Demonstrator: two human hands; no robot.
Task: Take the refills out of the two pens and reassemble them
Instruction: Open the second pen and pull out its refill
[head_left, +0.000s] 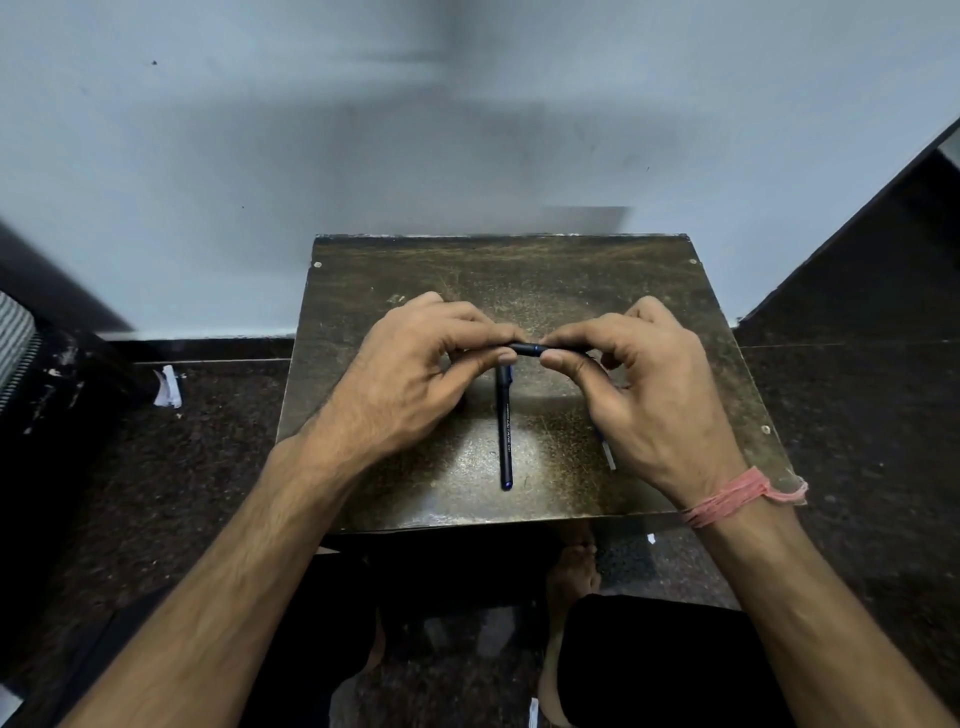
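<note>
I hold a black pen with a blue band (527, 348) level above the small dark table (519, 270). My left hand (415, 374) pinches its left end and my right hand (644, 384) pinches its right end; most of the pen is hidden by my fingers. A second black pen (505, 431) lies on the table below my hands, pointing toward me with its blue tip nearest me. A thin pale piece, perhaps a refill (609, 454), pokes out from under my right hand on the table.
The table stands against a pale wall (363, 130). Dark speckled floor (197, 457) surrounds it, with a scrap of white paper (169, 387) at the left. My bare foot (571, 571) and dark-clad knees (649, 660) lie under the table's near edge.
</note>
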